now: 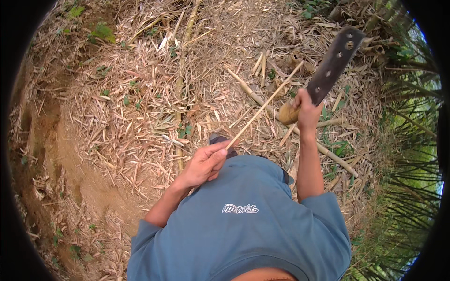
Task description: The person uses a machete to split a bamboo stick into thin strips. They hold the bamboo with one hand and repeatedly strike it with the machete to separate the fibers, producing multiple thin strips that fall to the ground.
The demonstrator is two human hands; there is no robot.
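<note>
My left hand (205,163) pinches the near end of a thin, pale stick (263,107) between thumb and fingers. The stick slants up and away to the right, its far tip close to the machete. In my right hand (308,114) is a machete (332,65) with a wide dark blade pierced by several holes along its length. The blade is raised and points to the far right. Its light wooden handle (288,114) pokes out below my closed fist. Both forearms extend from the short sleeves of a blue-grey shirt (239,234).
Dry bamboo leaves (145,98) litter the ground. A cut bamboo pole (246,88) lies beyond my hands, among shorter pieces. A long thin cane (180,93) runs away from me on the left. Bare brown soil (93,182) slopes at the left; dense green stalks (408,173) stand at the right.
</note>
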